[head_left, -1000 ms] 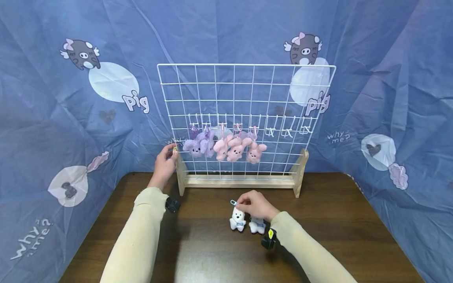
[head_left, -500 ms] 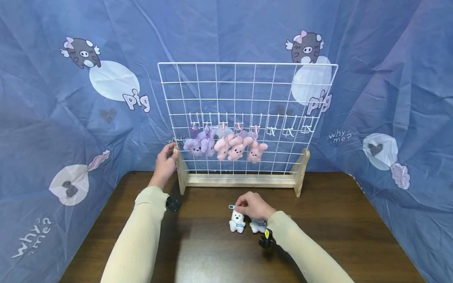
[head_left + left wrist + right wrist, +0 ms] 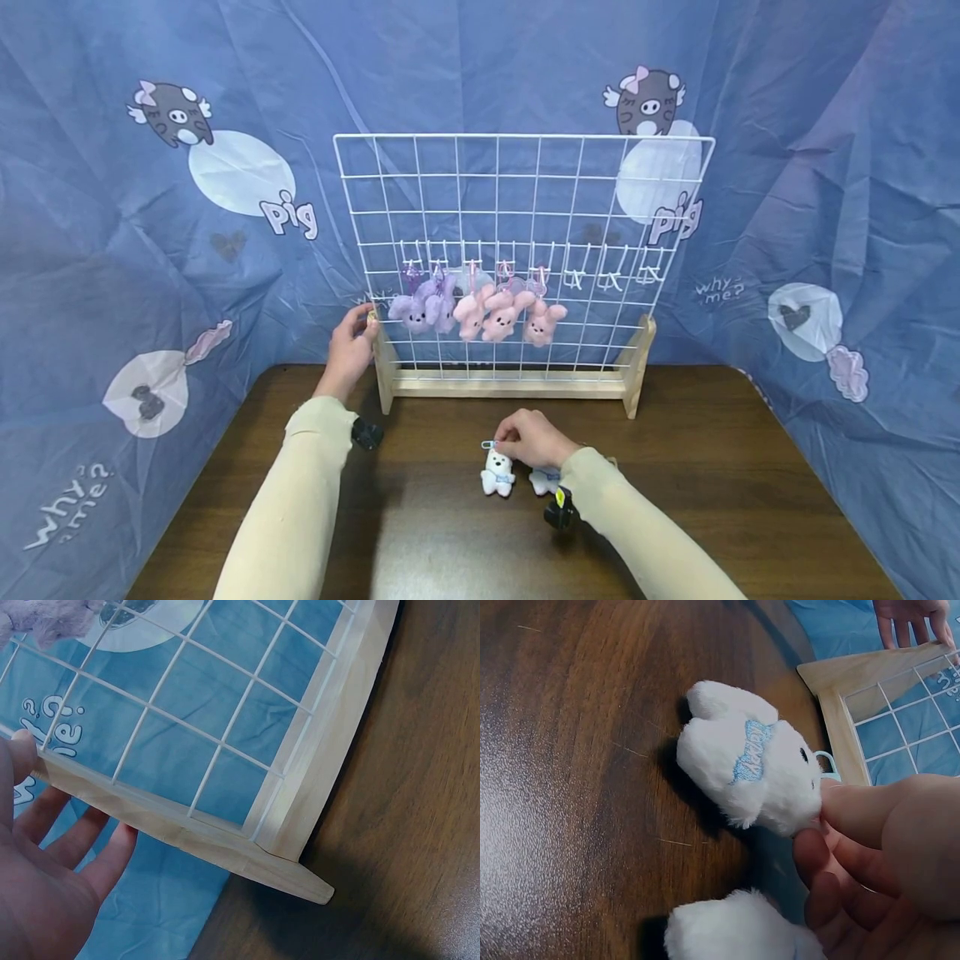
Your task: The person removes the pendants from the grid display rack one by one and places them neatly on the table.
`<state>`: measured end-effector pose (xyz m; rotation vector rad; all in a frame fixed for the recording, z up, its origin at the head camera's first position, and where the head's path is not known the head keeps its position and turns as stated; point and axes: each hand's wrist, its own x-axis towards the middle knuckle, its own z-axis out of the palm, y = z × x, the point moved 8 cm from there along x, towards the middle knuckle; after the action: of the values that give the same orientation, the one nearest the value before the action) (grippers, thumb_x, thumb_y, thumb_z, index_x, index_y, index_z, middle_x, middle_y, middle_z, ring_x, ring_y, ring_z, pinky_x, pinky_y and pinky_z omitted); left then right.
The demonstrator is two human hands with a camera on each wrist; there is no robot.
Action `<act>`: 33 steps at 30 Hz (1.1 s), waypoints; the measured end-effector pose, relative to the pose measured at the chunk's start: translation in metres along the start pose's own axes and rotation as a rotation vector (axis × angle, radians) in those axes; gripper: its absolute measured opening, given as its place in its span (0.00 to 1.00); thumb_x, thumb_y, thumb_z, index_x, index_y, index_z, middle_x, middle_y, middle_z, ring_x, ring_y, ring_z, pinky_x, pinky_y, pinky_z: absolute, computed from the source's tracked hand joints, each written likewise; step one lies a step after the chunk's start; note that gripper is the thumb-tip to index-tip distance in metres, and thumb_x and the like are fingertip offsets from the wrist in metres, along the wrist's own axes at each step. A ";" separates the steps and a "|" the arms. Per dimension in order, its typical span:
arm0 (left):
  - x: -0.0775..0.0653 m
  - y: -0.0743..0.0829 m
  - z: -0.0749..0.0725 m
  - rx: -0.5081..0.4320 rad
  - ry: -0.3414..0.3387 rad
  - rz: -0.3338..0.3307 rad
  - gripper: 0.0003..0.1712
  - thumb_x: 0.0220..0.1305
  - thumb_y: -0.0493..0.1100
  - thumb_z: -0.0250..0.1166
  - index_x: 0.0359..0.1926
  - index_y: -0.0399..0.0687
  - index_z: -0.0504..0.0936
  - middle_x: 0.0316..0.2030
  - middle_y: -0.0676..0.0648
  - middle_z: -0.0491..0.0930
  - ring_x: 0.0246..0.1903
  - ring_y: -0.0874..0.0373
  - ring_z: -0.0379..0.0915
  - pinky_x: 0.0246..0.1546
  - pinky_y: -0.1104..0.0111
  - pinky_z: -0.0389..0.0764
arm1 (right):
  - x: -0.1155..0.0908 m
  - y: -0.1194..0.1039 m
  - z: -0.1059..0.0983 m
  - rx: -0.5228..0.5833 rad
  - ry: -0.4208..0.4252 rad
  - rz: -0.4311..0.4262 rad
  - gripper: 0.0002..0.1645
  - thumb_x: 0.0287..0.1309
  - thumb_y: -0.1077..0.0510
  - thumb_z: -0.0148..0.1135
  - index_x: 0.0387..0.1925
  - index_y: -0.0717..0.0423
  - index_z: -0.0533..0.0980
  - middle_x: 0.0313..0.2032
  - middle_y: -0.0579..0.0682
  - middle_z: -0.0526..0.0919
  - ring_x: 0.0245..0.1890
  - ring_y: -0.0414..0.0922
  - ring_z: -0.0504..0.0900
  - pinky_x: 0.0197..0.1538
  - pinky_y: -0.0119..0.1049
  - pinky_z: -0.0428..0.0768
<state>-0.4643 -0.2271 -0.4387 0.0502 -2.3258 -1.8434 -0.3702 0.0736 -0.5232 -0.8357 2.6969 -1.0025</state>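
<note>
My right hand [image 3: 534, 438] pinches the top of a white plush keychain [image 3: 497, 475] just above the table; its light blue clip [image 3: 489, 445] sticks out past the fingers. In the right wrist view, thumb and fingertips close on the head of this plush [image 3: 742, 761], which has a blue bow. A second white plush keychain [image 3: 545, 480] lies beside it, partly hidden by my hand. My left hand [image 3: 352, 343] holds the left wooden post of the display rack [image 3: 508, 388], thumb in front and fingers behind, as the left wrist view shows of the hand [image 3: 52, 877].
The rack's white wire grid [image 3: 517, 177] carries a row of hooks. Purple plush keychains [image 3: 423, 308] and pink plush keychains [image 3: 504, 317] hang on the left and middle hooks. Bare hooks [image 3: 609, 279] are at the right. Blue printed cloth [image 3: 262, 67] surrounds the brown table [image 3: 435, 533].
My right hand has shifted slightly left and toward me with the white plush keychain, whose clip has tipped lower. My left hand stays on the rack's post.
</note>
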 end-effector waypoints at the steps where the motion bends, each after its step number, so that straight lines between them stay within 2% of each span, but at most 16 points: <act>1: 0.000 0.000 0.000 -0.001 0.002 0.000 0.25 0.83 0.42 0.52 0.76 0.49 0.68 0.72 0.32 0.70 0.63 0.40 0.70 0.61 0.45 0.77 | 0.000 -0.001 0.000 -0.002 -0.002 -0.004 0.04 0.64 0.62 0.72 0.32 0.54 0.87 0.25 0.40 0.87 0.26 0.32 0.78 0.34 0.30 0.79; 12: 0.001 0.000 -0.001 -0.002 0.006 0.007 0.25 0.83 0.42 0.52 0.76 0.49 0.69 0.70 0.32 0.71 0.61 0.41 0.72 0.58 0.47 0.78 | -0.001 0.000 -0.001 -0.009 -0.022 0.008 0.04 0.62 0.63 0.74 0.31 0.52 0.87 0.27 0.41 0.87 0.29 0.34 0.81 0.37 0.31 0.80; 17: 0.001 -0.001 -0.001 0.006 0.012 0.012 0.25 0.82 0.42 0.53 0.76 0.49 0.69 0.69 0.33 0.72 0.59 0.43 0.72 0.52 0.53 0.79 | -0.002 0.000 -0.005 -0.006 -0.025 0.031 0.03 0.63 0.62 0.73 0.32 0.51 0.87 0.28 0.40 0.87 0.30 0.35 0.81 0.38 0.33 0.81; 20: 0.001 0.000 -0.001 0.012 0.017 0.022 0.25 0.82 0.42 0.53 0.75 0.48 0.70 0.68 0.32 0.73 0.56 0.43 0.73 0.46 0.60 0.79 | -0.004 0.001 -0.010 -0.001 -0.021 0.048 0.03 0.64 0.60 0.72 0.34 0.51 0.87 0.29 0.40 0.87 0.31 0.36 0.81 0.39 0.35 0.81; 25: 0.001 0.001 -0.002 0.016 0.018 0.034 0.25 0.82 0.41 0.53 0.76 0.46 0.69 0.68 0.31 0.73 0.54 0.44 0.73 0.40 0.66 0.78 | -0.004 0.006 -0.021 0.015 0.017 0.082 0.02 0.67 0.57 0.71 0.37 0.50 0.87 0.31 0.40 0.87 0.33 0.37 0.82 0.41 0.37 0.82; 29: 0.001 0.002 -0.002 0.009 0.019 0.027 0.25 0.82 0.41 0.53 0.75 0.47 0.70 0.68 0.32 0.73 0.55 0.43 0.73 0.42 0.64 0.78 | -0.006 0.013 -0.033 0.026 0.071 0.114 0.04 0.68 0.55 0.71 0.41 0.50 0.86 0.35 0.42 0.88 0.38 0.38 0.83 0.47 0.40 0.83; 33: 0.001 0.001 -0.001 0.007 0.015 0.022 0.25 0.82 0.41 0.53 0.76 0.47 0.69 0.68 0.32 0.73 0.55 0.44 0.73 0.45 0.61 0.79 | -0.009 0.019 -0.044 0.061 0.115 0.128 0.10 0.68 0.55 0.70 0.46 0.55 0.85 0.40 0.46 0.88 0.42 0.41 0.84 0.51 0.44 0.83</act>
<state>-0.4651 -0.2277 -0.4369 0.0394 -2.3142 -1.8183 -0.3853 0.1151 -0.5017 -0.6038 2.7573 -1.1296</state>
